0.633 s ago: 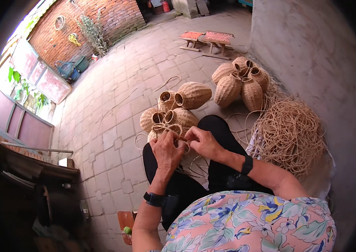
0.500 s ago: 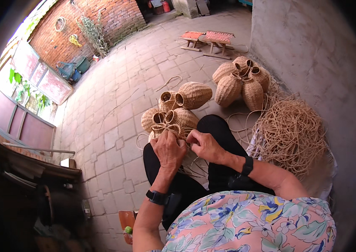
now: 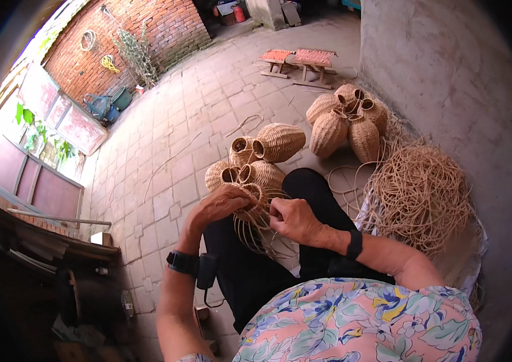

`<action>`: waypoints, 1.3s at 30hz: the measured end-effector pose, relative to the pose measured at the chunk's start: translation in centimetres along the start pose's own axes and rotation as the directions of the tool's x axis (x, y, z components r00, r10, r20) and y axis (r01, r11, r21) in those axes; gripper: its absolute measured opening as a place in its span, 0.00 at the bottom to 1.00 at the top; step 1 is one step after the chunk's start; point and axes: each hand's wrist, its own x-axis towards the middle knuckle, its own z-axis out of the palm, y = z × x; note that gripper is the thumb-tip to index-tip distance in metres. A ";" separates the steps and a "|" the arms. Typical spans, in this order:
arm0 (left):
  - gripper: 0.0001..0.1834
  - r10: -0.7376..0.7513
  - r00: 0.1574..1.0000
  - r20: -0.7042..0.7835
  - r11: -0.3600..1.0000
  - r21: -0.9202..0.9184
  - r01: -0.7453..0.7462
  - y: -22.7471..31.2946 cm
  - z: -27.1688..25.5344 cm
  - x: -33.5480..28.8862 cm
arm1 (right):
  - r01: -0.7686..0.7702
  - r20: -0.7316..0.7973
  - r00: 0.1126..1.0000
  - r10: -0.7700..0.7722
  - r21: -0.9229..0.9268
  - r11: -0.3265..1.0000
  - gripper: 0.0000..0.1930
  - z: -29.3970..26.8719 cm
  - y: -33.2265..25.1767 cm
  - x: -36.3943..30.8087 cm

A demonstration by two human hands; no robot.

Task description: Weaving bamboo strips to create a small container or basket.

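Observation:
Above my knees sits a small woven basket (image 3: 258,212) of tan cord, its mouth facing up and loose strands (image 3: 254,238) fanning out below. My left hand (image 3: 224,204) reaches over the near left side of its rim, fingers curled into the mouth and gripping the wall. On the other side, my right hand (image 3: 297,222) is closed beside the basket. Its fingertips are pinched, and what lies between them is too small to make out. Just beyond are several finished-looking rounded baskets (image 3: 280,143) lying on their sides, mouths together.
Another cluster of woven baskets (image 3: 328,134) stands farther right, by the grey wall (image 3: 449,78). A big heap of tan cord (image 3: 422,196) lies on a white sheet to my right. Two low stools (image 3: 314,58) stand farther back on the paved floor (image 3: 165,151). Dark furniture fills the lower left.
My left hand has swung leftward, from the front of the rim to its left side, elbow outward. The basket's mouth and hanging strands now show more. My right hand has barely moved.

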 end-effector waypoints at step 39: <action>0.24 -0.480 0.877 -0.007 0.787 -0.446 0.427 4.3 0.4 -1.2 | 0.419 0.003 0.901 -0.433 -0.259 0.870 0.12 -2.8 0.7 -0.3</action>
